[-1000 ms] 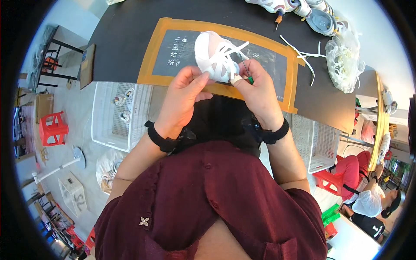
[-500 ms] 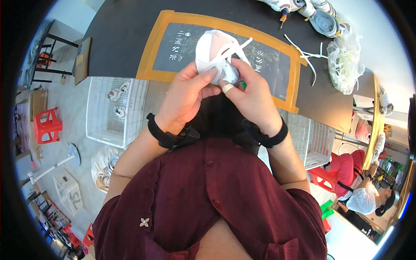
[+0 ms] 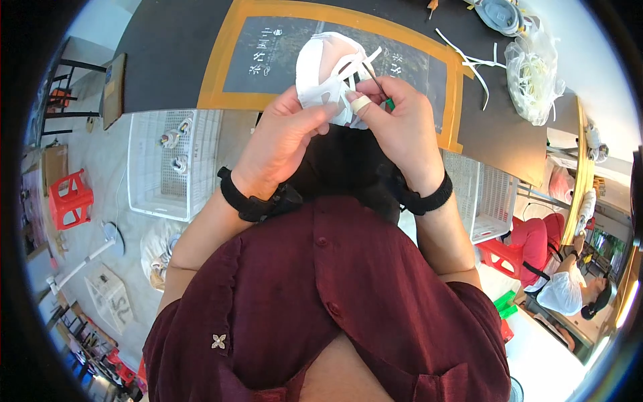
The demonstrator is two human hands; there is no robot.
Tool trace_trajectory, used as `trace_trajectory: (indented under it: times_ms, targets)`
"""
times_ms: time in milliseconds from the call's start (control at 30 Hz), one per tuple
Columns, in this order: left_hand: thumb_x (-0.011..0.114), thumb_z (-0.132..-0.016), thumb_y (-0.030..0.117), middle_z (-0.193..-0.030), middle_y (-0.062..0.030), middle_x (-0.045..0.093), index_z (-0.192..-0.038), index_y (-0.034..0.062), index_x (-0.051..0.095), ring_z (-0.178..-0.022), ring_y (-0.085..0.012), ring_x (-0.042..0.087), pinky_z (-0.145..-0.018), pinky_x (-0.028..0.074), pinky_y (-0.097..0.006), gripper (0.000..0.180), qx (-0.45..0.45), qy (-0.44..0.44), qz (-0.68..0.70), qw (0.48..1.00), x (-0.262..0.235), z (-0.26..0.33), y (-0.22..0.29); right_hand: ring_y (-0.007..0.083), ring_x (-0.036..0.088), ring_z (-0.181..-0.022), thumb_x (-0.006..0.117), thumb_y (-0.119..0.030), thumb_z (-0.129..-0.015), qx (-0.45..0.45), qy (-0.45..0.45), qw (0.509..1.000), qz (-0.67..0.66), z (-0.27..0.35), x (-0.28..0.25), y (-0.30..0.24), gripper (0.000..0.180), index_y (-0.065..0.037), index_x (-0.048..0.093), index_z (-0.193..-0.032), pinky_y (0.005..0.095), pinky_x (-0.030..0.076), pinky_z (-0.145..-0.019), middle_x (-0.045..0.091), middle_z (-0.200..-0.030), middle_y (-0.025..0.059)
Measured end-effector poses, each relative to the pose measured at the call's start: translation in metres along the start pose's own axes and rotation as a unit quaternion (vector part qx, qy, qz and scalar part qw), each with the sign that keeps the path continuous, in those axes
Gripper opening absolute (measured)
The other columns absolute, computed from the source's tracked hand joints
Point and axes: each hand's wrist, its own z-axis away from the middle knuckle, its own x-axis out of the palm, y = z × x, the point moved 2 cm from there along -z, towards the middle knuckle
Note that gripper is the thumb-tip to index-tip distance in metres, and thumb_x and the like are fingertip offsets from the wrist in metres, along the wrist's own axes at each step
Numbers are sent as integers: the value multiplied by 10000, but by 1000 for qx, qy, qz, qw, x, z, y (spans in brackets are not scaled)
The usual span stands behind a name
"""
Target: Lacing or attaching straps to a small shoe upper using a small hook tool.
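A white shoe (image 3: 312, 65) with loose white laces (image 3: 349, 65) is held over the near edge of the table. My left hand (image 3: 289, 127) is closed around its near left side, thumb pressed on the upper. On the shoe's right side my right hand (image 3: 400, 124), a beige band on its thumb, is closed on a thin dark-shafted tool with a green handle (image 3: 389, 104). The shaft slants toward the laces; its tip is hard to make out. Whether the right fingers also pinch a lace cannot be told.
A dark mat edged with orange tape (image 3: 221, 41) lies on the black table. To the right are loose white laces (image 3: 469, 59), a clear bag of laces (image 3: 534, 74) and a grey-soled shoe (image 3: 499, 17). Crates (image 3: 161, 213) stand below; another person (image 3: 562, 291) sits far right.
The shoe has shifted slightly up and left. My right hand has turned, and the tool's dark shaft now shows beside the laces. My left hand keeps its hold.
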Motion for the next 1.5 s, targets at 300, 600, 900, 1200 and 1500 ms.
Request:
trace_trajectory:
  times_ms: [300,600,900,1200,1500]
  targets:
    - [623,-902,35,-1142,-24,637,-1235,27,565,-1025,-100,593,-914,475,-280,338,62,-1,-57,996,12,6,-4,47,525,-750,671,-112,-882,168,-9,941,-295,3,-4,-2,103,-21,651,-926,217,429,-632,600,-825,-26]
    - [648,-895,33,-1141,-40,631,-1244,9,541,-1025,-104,595,-903,490,-279,366,106,2,-65,992,21,6,-10,78,573,-745,640,-134,-926,178,39,896,-405,7,15,-3,131,-33,597,-997,227,480,-617,607,-868,15]
    - [650,-896,30,-1140,-45,632,-1253,-7,538,-1003,-95,602,-877,510,-265,376,135,17,-109,985,19,3,-13,90,569,-725,610,-143,-951,168,85,891,-414,11,23,-1,133,-33,556,-1003,239,501,-585,584,-885,24]
    - [649,-898,32,-1137,-39,633,-1246,-3,547,-1004,-89,597,-875,508,-265,364,131,18,-107,985,19,1,-12,90,565,-711,603,-151,-956,170,101,884,-424,10,25,1,142,-35,542,-1010,241,503,-571,580,-878,29]
    - [673,-889,57,-1105,-30,641,-1216,1,569,-961,-69,592,-843,499,-244,347,137,30,-124,982,20,1,-13,100,565,-728,601,-152,-959,163,104,880,-434,9,28,5,145,-32,534,-1007,251,501,-564,581,-886,35]
